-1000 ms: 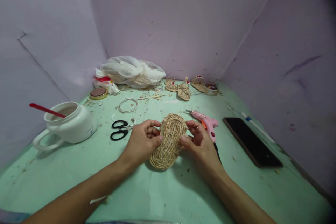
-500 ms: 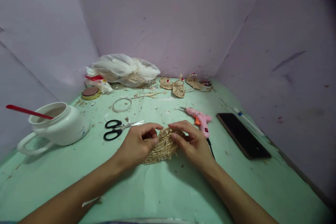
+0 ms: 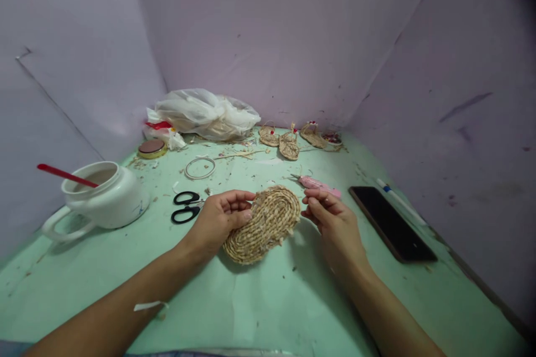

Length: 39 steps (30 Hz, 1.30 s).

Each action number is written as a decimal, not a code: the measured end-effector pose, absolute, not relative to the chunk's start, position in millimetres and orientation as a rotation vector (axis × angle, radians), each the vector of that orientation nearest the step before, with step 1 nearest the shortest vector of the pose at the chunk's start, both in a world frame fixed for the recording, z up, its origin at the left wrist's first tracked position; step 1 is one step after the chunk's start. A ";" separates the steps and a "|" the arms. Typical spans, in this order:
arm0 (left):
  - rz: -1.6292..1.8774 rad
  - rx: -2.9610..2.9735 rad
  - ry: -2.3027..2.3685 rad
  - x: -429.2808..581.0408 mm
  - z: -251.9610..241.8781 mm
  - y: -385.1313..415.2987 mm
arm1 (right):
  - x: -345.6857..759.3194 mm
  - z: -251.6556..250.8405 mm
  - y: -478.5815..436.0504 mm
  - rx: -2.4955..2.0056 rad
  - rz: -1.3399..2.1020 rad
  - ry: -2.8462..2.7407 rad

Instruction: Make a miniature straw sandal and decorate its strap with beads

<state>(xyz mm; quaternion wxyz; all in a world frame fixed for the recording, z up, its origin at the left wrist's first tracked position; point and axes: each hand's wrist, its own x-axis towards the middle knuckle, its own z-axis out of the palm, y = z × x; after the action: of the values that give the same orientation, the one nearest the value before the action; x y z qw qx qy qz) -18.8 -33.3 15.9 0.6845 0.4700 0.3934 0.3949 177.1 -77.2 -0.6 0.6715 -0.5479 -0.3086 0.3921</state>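
Observation:
An oval piece of coiled, woven straw (image 3: pixel 263 228) is tilted up above the table, its face toward me and its lower right edge frayed. My left hand (image 3: pixel 224 217) grips it by the left edge, thumb in front. Just off its right edge is my right hand (image 3: pixel 333 223), thumb and fingertips pinched together; whatever they hold, if anything, is too small to make out. Behind that hand lies a pink glue gun (image 3: pixel 316 184), partly covered by the fingers. Black-handled scissors (image 3: pixel 186 215) rest left of my left hand, which hides their blades.
A white pot (image 3: pixel 113 206) with a red stick stands at left, a phone (image 3: pixel 391 223) and a white pen (image 3: pixel 402 202) at right. Farther back are a ring (image 3: pixel 200 168), a round tin (image 3: pixel 152 148), a plastic bag (image 3: pixel 205 114) and small woven straw slippers (image 3: pixel 288 148).
My right hand has let go of the straw piece and moved slightly right. The piece has turned to show its full oval face, still in my left hand.

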 end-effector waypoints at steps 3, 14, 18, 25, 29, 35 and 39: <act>0.902 1.049 0.898 -18.4 17.8 -34.4 | 175.5 -0.7 -77.4 -1.228 0.991 -0.705; 0.977 1.238 0.980 -20.4 26.2 -39.4 | 176.0 1.2 -79.4 -1.323 0.874 -0.792; 0.931 1.269 0.996 -19.9 28.5 -41.0 | 177.2 0.1 -78.8 -1.212 0.903 -0.823; 0.848 1.356 1.009 -18.4 29.6 -42.8 | 169.7 3.1 -84.7 -1.250 0.996 -1.303; 0.878 1.575 1.021 -19.6 27.6 -43.4 | 166.0 3.7 -85.7 -1.264 0.846 -1.387; 0.992 2.054 0.957 -25.0 25.7 -44.9 | 167.0 -0.5 -85.0 -1.142 0.731 -1.389; 1.009 2.091 0.912 -27.7 25.0 -44.3 | 164.7 0.4 -86.3 -1.176 0.772 -1.396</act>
<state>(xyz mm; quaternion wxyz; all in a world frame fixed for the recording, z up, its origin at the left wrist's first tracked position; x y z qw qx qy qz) -27.7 -44.3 25.0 0.3182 0.7947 0.3466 0.3836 164.7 -86.3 0.4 0.5479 -0.4964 -0.5891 0.3260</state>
